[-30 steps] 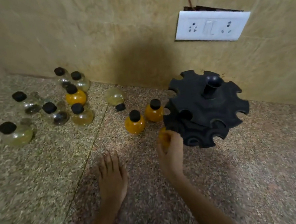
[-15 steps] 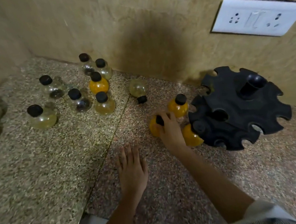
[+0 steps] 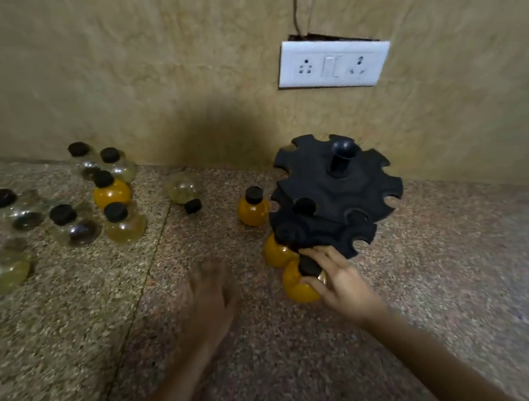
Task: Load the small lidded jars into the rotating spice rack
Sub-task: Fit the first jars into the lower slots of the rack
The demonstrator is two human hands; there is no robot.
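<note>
A black two-tier spice rack with notched edges stands near the wall on the granite counter. My right hand grips an orange jar with a black lid at the front edge of the rack's lower tier. Another orange jar hangs in the lower tier just left of it. A third orange jar stands on the counter left of the rack. My left hand lies flat on the counter, fingers apart, holding nothing.
Several black-lidded jars, clear, yellowish and orange, stand in a group at the left of the counter. One clear jar lies on its side between them and the rack. A white socket plate is on the wall.
My right hand picked up the orange jar from the counter left of the rack and carried it right, to the rack's lower tier. The left hand stayed flat. The camera shifted.
</note>
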